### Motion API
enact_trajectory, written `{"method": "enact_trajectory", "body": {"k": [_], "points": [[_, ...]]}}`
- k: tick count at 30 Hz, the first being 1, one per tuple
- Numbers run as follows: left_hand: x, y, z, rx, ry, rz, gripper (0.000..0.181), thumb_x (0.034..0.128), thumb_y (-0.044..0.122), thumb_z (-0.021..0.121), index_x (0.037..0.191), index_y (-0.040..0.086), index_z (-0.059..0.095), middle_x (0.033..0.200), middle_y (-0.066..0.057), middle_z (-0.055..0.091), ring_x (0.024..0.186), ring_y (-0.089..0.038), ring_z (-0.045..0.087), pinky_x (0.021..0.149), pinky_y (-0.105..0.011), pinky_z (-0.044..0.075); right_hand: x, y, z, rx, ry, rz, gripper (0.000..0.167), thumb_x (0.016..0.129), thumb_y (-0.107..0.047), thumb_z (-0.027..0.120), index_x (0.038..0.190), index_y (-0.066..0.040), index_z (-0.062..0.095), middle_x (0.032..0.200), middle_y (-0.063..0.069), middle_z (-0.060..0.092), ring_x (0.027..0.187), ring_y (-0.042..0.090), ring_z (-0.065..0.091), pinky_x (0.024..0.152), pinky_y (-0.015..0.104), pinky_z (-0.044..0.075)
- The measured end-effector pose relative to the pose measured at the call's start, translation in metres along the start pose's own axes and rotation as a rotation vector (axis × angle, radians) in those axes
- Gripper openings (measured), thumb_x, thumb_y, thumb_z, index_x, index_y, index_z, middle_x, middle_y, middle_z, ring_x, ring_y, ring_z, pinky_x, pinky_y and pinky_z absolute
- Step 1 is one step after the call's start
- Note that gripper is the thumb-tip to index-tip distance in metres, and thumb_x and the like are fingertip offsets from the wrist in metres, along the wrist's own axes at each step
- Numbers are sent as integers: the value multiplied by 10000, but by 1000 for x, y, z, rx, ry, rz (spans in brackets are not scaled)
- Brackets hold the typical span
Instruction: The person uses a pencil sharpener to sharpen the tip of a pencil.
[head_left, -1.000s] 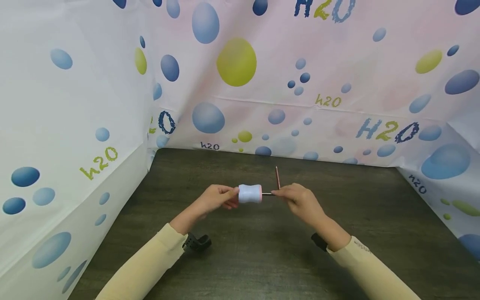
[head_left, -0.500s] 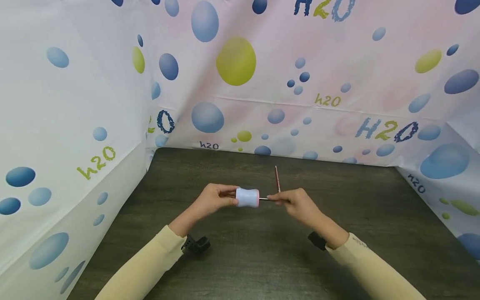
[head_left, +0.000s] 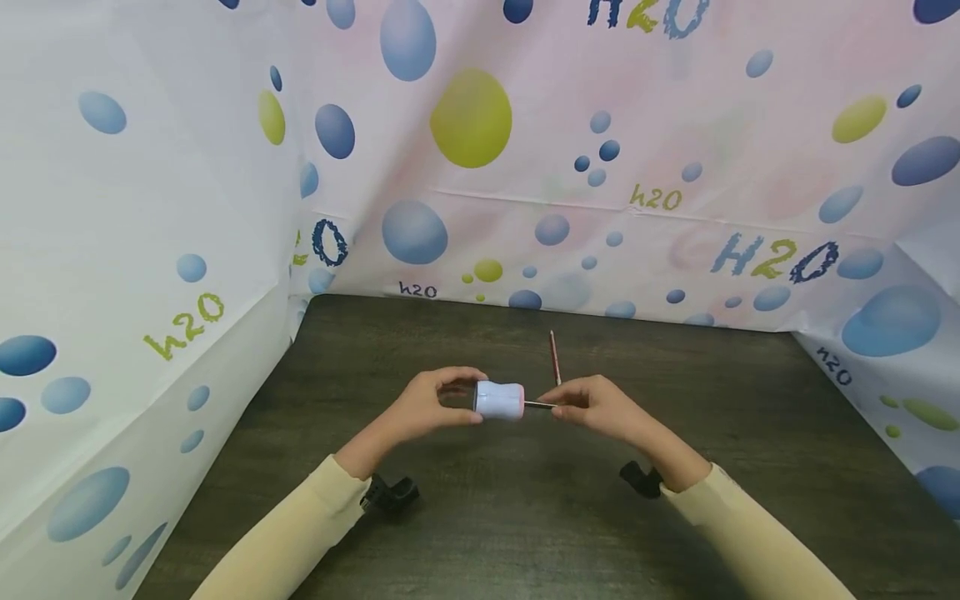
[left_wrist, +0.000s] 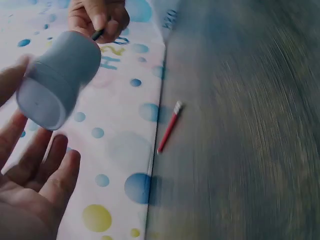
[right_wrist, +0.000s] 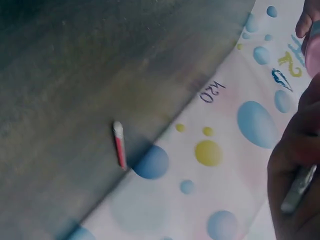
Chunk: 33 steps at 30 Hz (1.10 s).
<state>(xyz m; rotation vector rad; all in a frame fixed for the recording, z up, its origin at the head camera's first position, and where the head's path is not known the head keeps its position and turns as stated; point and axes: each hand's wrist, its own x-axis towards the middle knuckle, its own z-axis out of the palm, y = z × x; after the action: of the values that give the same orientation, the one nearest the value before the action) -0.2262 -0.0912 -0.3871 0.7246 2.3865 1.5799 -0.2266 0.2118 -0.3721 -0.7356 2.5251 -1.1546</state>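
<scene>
A light-blue, waisted pencil sharpener point(head_left: 500, 401) with a pink end is held above the table in the head view. My left hand point(head_left: 423, 404) holds its left end, thumb below and fingers above; in the left wrist view the other fingers point(left_wrist: 60, 180) are spread loosely. From the pink end projects a thin dark pencil point(head_left: 539, 405), its tip hidden inside the sharpener. My right hand point(head_left: 600, 406) pinches this pencil between thumb and fingers. Its silvery rear end point(right_wrist: 297, 190) shows by the palm in the right wrist view.
Behind the hands, a red pencil point(head_left: 555, 358) with a whitish end lies on the dark wooden table point(head_left: 510, 517). White sheeting with blue and green dots point(head_left: 570, 108) stands along the back and sides. Black straps point(head_left: 390, 493) are on both wrists.
The sharpener has moved slightly down, then right. My left fingers and thumb have spread wider around its end. The right hand has turned a little on the pencil, its thumb now showing.
</scene>
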Motion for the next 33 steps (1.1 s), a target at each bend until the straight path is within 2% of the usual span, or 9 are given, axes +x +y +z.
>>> {"method": "enact_trajectory", "body": {"k": [4,9,14,18,21,24,26,29,33], "points": [[3,-3,-4,-154,-6,-114,498,1035,228,626,1456,-16,521,1470,-246,564,1353,-422,565,1104,-511,521,-5,-7,1,-168,141,-67,243,981,-25,638,1200,-13,741,1067,189,773,728,91,615,608,229,470],[7,-6,-2,-177,-16,-272,514,1108,360,444,1423,-29,561,1341,-265,663,1224,-364,675,1055,-492,557,-8,-8,3,-301,282,-160,266,935,50,659,1171,-24,760,1065,168,776,754,93,625,603,229,443],[9,-7,2,-212,-48,-318,532,1105,372,450,1375,-61,597,1280,-297,685,1065,-274,747,1002,-463,593,-8,-4,6,-291,326,-189,269,904,69,685,1135,-32,779,1022,156,782,712,78,587,588,223,426],[11,-7,4,-212,-51,-325,506,1076,332,541,1328,-99,622,1214,-312,707,958,-197,765,957,-455,614,-6,0,13,-335,365,-293,288,858,129,698,1089,-14,794,919,131,777,736,186,675,597,223,487],[11,-9,4,-186,-40,-331,461,1049,264,601,1312,-113,631,1186,-302,723,977,-261,771,943,-458,619,-4,2,20,-369,371,-347,318,833,185,683,1071,7,796,875,133,777,748,227,707,591,215,498],[9,-12,2,-140,-20,-318,435,1022,187,643,1332,-117,615,1239,-286,710,1090,-340,745,959,-459,613,-1,3,25,-332,320,-313,313,856,181,660,1081,10,793,915,162,794,792,243,752,591,196,486],[7,-14,1,-103,-17,-290,451,998,146,673,1363,-107,594,1295,-278,684,1168,-361,713,964,-448,611,0,3,25,-251,247,-240,271,894,131,655,1099,12,786,981,184,797,845,240,774,601,183,491],[5,-15,0,-39,-16,-217,484,946,106,734,1378,-65,601,1340,-264,663,1223,-371,684,953,-425,618,3,7,20,-13,79,-76,231,961,32,633,1158,52,751,960,179,796,713,133,716,568,186,447],[3,-13,0,63,-20,-109,501,886,83,791,1361,10,650,1352,-248,665,1215,-375,687,939,-426,623,5,16,10,337,-135,139,335,1022,-54,575,1282,149,633,807,10,734,562,26,425,538,229,318]]}}
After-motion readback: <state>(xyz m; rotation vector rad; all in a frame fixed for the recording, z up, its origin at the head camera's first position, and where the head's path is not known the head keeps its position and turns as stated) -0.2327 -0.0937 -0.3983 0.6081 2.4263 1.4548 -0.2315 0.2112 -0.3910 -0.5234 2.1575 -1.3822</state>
